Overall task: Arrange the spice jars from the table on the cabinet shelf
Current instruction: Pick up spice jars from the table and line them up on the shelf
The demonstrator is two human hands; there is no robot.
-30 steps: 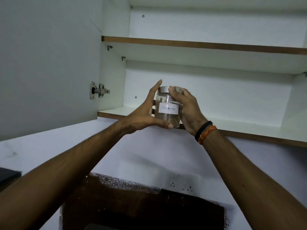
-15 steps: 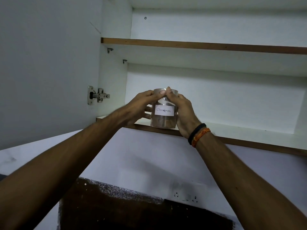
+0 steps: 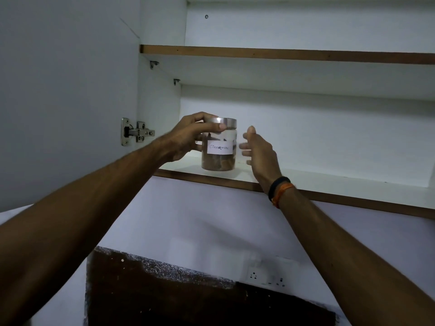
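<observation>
The left hand [image 3: 188, 135] has its fingers curled over the metal lid [image 3: 224, 122] of the cinnamon jar [image 3: 219, 147], thumb tip pressed on the lid's front edge and the other fingers wrapped behind the jar's left side, so it grasps the jar at the top. The right hand [image 3: 257, 149] is just beside the jar on its right, fingers straight and loosely spread, thumb pointing up, touching nothing that can be seen; a narrow strip of white cabinet wall shows between its fingertips and the glass. The jar stands upright on the lower shelf [image 3: 306, 182] of the open wall cabinet, near the left end and close to the shelf's brown front edge, its white handwritten label [image 3: 219, 147] facing the camera and brown contents filling the lower part. On the right wrist sit a black band and an orange thread [image 3: 281, 192]. Above runs the upper shelf [image 3: 282, 54] with the same brown edge. To the left the cabinet door [image 3: 66, 90] stands open on a metal hinge [image 3: 135, 132]. Below, on the wall, a white socket plate [image 3: 268, 276] sits above a dark brown panel [image 3: 188, 300]
</observation>
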